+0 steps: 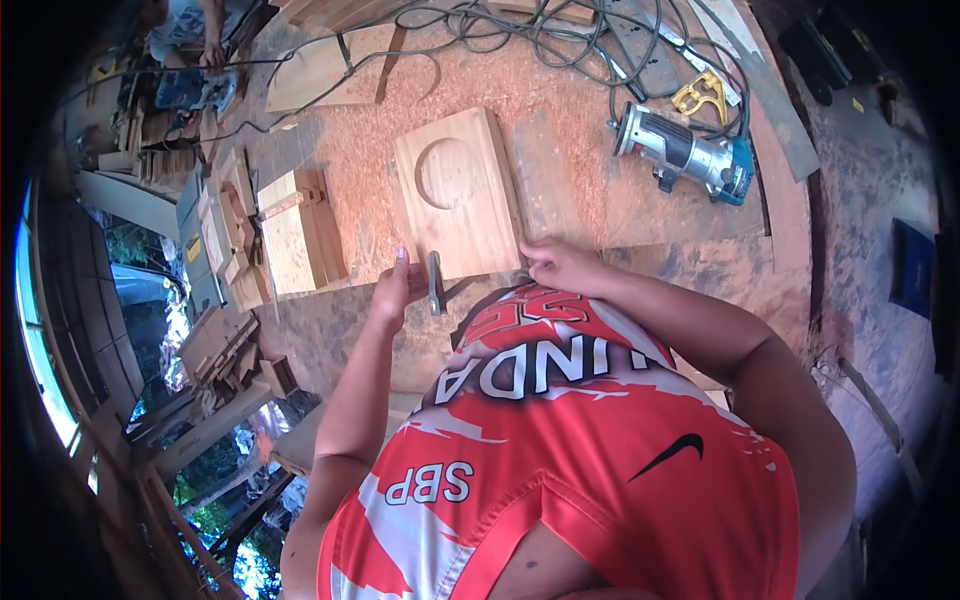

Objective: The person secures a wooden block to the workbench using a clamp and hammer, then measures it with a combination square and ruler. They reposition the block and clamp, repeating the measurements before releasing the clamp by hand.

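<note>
On the bench, your board lies at the near edge, a clamp at its near side, left of middle. Left of the board sits a stack of blocks, with more wood pieces farther left. A router lies to the right, an angled bracket just beyond it. Cables tangle along the far side, partly over a panel at far left.

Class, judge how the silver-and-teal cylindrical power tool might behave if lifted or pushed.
The silver-and-teal power tool looks heavy for its size, given its metal-looking casing. Pushed, its rounded body might roll slightly, until the dark side knob probably catches.
</note>
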### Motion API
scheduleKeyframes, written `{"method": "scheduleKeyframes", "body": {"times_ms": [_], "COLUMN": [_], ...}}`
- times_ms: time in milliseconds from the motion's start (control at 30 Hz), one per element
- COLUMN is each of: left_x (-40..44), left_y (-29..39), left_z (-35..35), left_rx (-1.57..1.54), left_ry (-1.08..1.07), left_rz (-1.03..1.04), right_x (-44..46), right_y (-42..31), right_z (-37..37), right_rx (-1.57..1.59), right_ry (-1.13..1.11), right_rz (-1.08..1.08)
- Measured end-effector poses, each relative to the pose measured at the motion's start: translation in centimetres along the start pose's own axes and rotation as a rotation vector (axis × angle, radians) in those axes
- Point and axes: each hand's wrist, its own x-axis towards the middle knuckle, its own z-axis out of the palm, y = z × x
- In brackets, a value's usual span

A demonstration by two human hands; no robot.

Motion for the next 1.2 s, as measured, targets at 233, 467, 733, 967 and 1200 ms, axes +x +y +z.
{"method": "scheduleKeyframes", "body": {"times_ms": [233,467,733,967,1200], "left_x": [0.8,0.6,0.2,-0.3,-1.1], "left_y": [-2.0,-2.2,-2.1,-1.4,-0.1], "left_z": [-0.5,-0.7,0.2,1.5,4.6], "left_rx": [-0.055,-0.126,-0.106,0.058,0.537], "left_ry": [0.033,-0.008,0.082,0.116,0.379], "left_rz": [0.020,0.048,0.059,0.120,0.180], "right_x": [-0.6,-1.0,-1.1,-1.4,-1.3], "right_y": [1.3,1.0,-0.1,-0.9,-1.1], "right_z": [1.0,1.3,0.8,0.4,0.3], "right_rx": [0.060,0.137,0.053,0.043,0.042], "right_ry": [0.020,0.045,0.046,-0.011,-0.028], "right_rz": [-0.041,-0.031,-0.042,0.000,0.003]}}
